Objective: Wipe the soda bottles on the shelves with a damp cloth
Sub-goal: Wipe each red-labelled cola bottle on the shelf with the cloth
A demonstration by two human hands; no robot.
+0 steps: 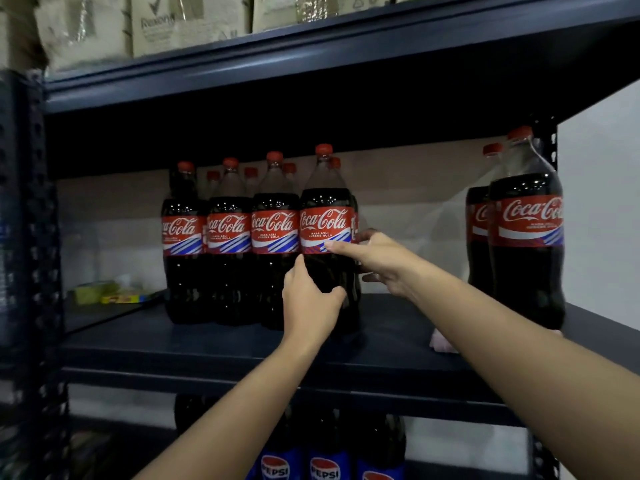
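Observation:
A row of Coca-Cola bottles [228, 237] with red caps stands on the dark middle shelf [207, 344], with more bottles behind them. My left hand [311, 303] grips the lower body of the rightmost front bottle [323, 216], thumb up its left side. My right hand [375, 259] holds the same bottle from the right, its index finger lying across the bottom of the red label. Two more Coca-Cola bottles [526, 237] stand at the shelf's right end. A pale pink cloth [440, 344] lies on the shelf, mostly hidden behind my right forearm.
Pepsi bottles [325, 459] stand on the shelf below. Cardboard boxes [187, 22] fill the top shelf. A yellow-green packet [104, 293] lies at the back left. Perforated uprights [31, 237] frame the rack. A bare stretch of shelf separates the two bottle groups.

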